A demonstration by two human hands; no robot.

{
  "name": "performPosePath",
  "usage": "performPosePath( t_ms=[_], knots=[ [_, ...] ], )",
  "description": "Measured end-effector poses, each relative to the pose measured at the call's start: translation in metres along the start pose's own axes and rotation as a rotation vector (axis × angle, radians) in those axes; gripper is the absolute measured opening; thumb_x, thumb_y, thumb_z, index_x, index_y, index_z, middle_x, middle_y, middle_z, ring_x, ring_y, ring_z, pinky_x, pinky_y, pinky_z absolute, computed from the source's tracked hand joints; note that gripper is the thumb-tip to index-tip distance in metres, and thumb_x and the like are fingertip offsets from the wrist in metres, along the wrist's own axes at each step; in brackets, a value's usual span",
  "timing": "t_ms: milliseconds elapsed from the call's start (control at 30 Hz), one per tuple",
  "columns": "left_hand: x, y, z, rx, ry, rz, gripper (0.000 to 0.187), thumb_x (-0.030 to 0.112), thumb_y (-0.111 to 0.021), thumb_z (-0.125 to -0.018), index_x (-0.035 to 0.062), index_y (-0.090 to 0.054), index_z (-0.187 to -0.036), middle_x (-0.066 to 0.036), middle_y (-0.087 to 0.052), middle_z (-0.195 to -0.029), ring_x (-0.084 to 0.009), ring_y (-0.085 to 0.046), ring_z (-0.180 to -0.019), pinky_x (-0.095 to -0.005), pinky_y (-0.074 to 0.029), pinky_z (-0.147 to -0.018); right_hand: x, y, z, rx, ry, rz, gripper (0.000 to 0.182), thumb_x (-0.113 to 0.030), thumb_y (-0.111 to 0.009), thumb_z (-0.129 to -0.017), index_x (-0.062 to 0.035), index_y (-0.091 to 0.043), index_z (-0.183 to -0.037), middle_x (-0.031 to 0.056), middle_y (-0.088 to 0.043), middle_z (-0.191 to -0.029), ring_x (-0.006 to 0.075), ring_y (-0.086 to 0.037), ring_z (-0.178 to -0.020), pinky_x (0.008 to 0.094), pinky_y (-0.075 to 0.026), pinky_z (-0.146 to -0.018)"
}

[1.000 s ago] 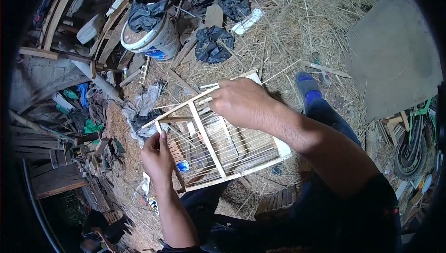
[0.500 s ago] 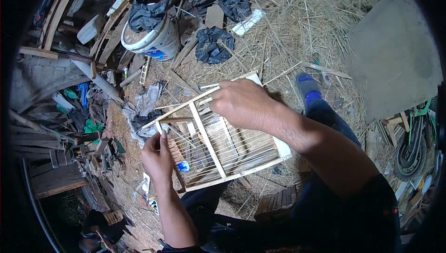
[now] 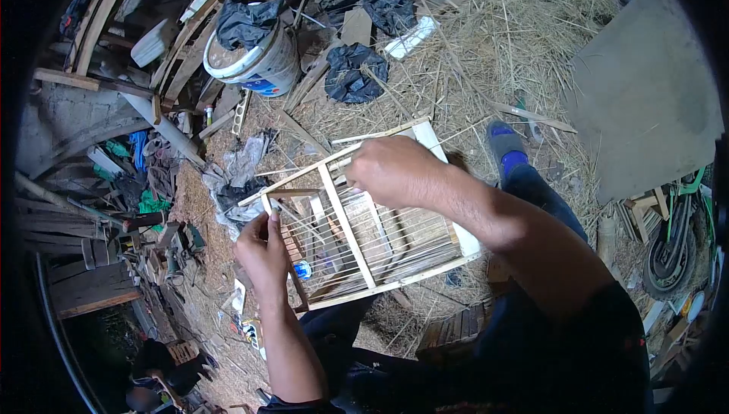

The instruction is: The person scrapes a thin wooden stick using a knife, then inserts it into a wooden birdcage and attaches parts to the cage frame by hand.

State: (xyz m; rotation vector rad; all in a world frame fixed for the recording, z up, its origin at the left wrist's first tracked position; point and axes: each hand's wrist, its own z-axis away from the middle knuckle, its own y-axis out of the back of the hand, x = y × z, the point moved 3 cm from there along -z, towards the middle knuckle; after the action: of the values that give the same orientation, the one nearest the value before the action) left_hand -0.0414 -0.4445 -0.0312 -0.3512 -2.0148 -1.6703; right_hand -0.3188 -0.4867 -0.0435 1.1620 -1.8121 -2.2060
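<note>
A light wooden cage frame (image 3: pixel 347 232) with rows of thin sticks as bars stands tilted in front of me, above my legs. My left hand (image 3: pixel 263 253) is closed on its left end, with the thumb up against a short pale end piece. Over the upper part of the frame, near the top rail (image 3: pixel 304 180), my right hand (image 3: pixel 395 172) is closed, its fingertips pinched and turned down toward the bars. What those fingers hold is hidden by the hand. A white panel (image 3: pixel 465 236) forms the frame's right end.
A white bucket (image 3: pixel 267 72) topped with a black plastic bag stands at upper left. Straw (image 3: pixel 524 42) and sawdust cover the ground. A grey sheet (image 3: pixel 649 95) leans at right near a small wheel (image 3: pixel 668 262). Scrap wood (image 3: pixel 91 285) lies left; another person (image 3: pixel 163 365) is at lower left.
The view has shifted slightly. My right hand has moved a little down and left over the frame, its fingers still closed. My left hand keeps its hold on the left end.
</note>
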Motion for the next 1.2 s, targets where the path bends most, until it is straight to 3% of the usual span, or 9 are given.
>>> performPosePath(
  t_ms=[100, 200, 367, 467, 667, 833, 900, 1133, 1200],
  knots=[
    [0.002, 0.002, 0.0, 0.004, -0.04, -0.058, 0.033, 0.018, -0.073, -0.098, -0.0112, -0.073, -0.112, -0.022, -0.077, -0.088, -0.0198, -0.074, -0.079, -0.0332, -0.057, -0.072, 0.009, 0.007, 0.0, -0.173, -0.144, -0.284, 0.02, -0.016, -0.07, -0.094, -0.0062, -0.078, -0.11, 0.0157, -0.077, -0.104, 0.0304, -0.074, -0.1, 0.0451, -0.056, -0.093],
    [0.005, 0.002, 0.001, -0.013, 0.002, 0.035, 0.032, 0.019, -0.073, -0.097, -0.0105, -0.073, -0.111, -0.022, -0.077, -0.087, -0.0212, -0.074, -0.077, -0.0337, -0.057, -0.072, 0.013, 0.022, 0.01, -0.039, -0.079, -0.387, 0.021, -0.017, -0.071, -0.094, -0.0057, -0.078, -0.11, 0.0167, -0.077, -0.105, 0.0317, -0.074, -0.099, 0.0439, -0.056, -0.093],
    [-0.001, 0.003, 0.0, -0.042, 0.019, 0.053, 0.033, 0.02, -0.075, -0.097, -0.01, -0.074, -0.111, -0.021, -0.077, -0.092, -0.0178, -0.073, -0.085, -0.0305, -0.056, -0.077, 0.016, 0.027, 0.017, -0.012, -0.132, -0.322, 0.027, -0.027, -0.07, -0.095, -0.0015, -0.074, -0.092, 0.0188, -0.072, -0.09, 0.0368, -0.071, -0.09, 0.0495, -0.054, -0.082],
    [0.009, 0.006, 0.003, 0.024, -0.046, 0.038, 0.029, 0.019, -0.074, -0.094, -0.0085, -0.075, -0.105, -0.022, -0.075, -0.083, -0.025, -0.073, -0.07, -0.0364, -0.056, -0.068, 0.016, 0.012, 0.021, 0.099, -0.183, -0.263, 0.025, -0.026, -0.07, -0.096, -0.0014, -0.071, -0.092, 0.0191, -0.072, -0.088, 0.0381, -0.07, -0.089, 0.0497, -0.054, -0.082],
    [0.002, 0.005, 0.002, 0.021, -0.07, 0.068, 0.024, 0.018, -0.073, -0.094, -0.0059, -0.075, -0.098, -0.021, -0.072, -0.074, -0.0273, -0.07, -0.063, -0.0382, -0.053, -0.063, 0.009, 0.001, 0.024, 0.206, -0.116, -0.132, 0.02, -0.021, -0.066, -0.098, -0.0018, -0.067, -0.092, 0.0153, -0.071, -0.094, 0.0351, -0.067, -0.096, 0.048, -0.052, -0.089],
    [0.01, 0.008, 0.002, 0.033, -0.079, -0.018, 0.026, 0.023, -0.074, -0.094, -0.0029, -0.076, -0.098, -0.021, -0.072, -0.076, -0.0341, -0.073, -0.068, -0.0429, -0.054, -0.064, 0.004, -0.009, 0.02, 0.245, -0.075, -0.074, 0.02, -0.02, -0.063, -0.1, -0.0019, -0.067, -0.093, 0.0144, -0.071, -0.095, 0.0331, -0.064, -0.096, 0.0463, -0.051, -0.09],
    [0.003, 0.004, 0.001, 0.035, -0.061, -0.001, 0.026, 0.022, -0.074, -0.094, -0.0033, -0.076, -0.097, -0.022, -0.072, -0.077, -0.0346, -0.072, -0.068, -0.0433, -0.055, -0.065, 0.003, -0.011, 0.02, 0.28, -0.107, -0.076, 0.017, -0.021, -0.07, -0.094, -0.0049, -0.067, -0.089, 0.0112, -0.069, -0.09, 0.0317, -0.061, -0.09, 0.0441, -0.049, -0.086],
    [0.003, 0.003, 0.002, 0.079, -0.102, -0.013, 0.024, 0.019, -0.075, -0.093, -0.0054, -0.076, -0.096, -0.024, -0.072, -0.082, -0.0368, -0.072, -0.07, -0.0437, -0.055, -0.067, 0.0, -0.012, 0.018, 0.309, -0.094, -0.076, 0.017, -0.021, -0.07, -0.094, -0.0049, -0.067, -0.089, 0.0115, -0.069, -0.089, 0.0317, -0.062, -0.09, 0.0442, -0.05, -0.085],
    [0.006, 0.005, 0.001, 0.077, -0.102, -0.021, 0.024, 0.018, -0.075, -0.093, -0.0055, -0.076, -0.096, -0.024, -0.072, -0.082, -0.0369, -0.072, -0.071, -0.0438, -0.055, -0.067, -0.002, -0.011, 0.018, 0.239, -0.116, -0.096, 0.021, -0.022, -0.063, -0.099, -0.0028, -0.067, -0.09, 0.0133, -0.07, -0.092, 0.0323, -0.063, -0.094, 0.0469, -0.05, -0.088]
  ],
)
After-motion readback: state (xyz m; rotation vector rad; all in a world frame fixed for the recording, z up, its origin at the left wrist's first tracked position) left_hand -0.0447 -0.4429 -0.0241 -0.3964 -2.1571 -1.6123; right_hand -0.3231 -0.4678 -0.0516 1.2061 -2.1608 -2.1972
